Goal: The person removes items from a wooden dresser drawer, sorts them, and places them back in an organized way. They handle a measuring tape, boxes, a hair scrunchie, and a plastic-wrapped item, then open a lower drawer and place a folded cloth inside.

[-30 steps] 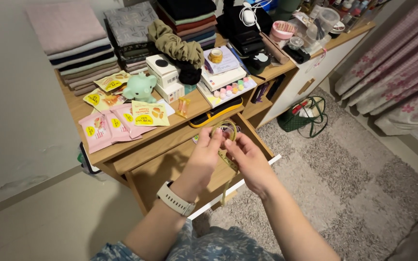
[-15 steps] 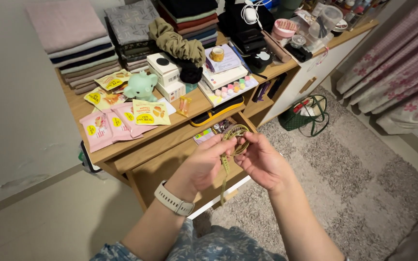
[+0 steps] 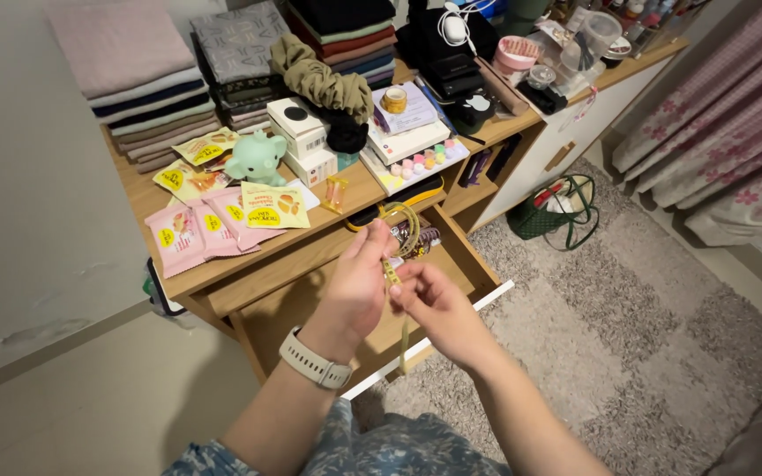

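Observation:
My left hand (image 3: pixel 356 282), with a white watch on its wrist, holds a coiled yellow-green measuring tape (image 3: pixel 401 226) up over an open wooden drawer (image 3: pixel 460 256). My right hand (image 3: pixel 434 310) pinches the loose strip of the same tape just below the coil, and the rest of the strip hangs down toward the drawer front. Small dark items lie in the drawer behind the coil.
The wooden desk (image 3: pixel 359 187) carries pink and yellow snack packets (image 3: pixel 213 225), a mint elephant toy (image 3: pixel 256 159), white boxes (image 3: pixel 302 132), folded cloth stacks (image 3: pixel 134 79) and books. A green bag (image 3: pixel 557 210) sits on the grey patterned rug (image 3: pixel 646 335). Pink curtains (image 3: pixel 734 115) hang at right.
Both hands shifted: the coil rose back over the drawer in my left hand, and my right hand dropped from the coil to pinch the hanging strip lower down.

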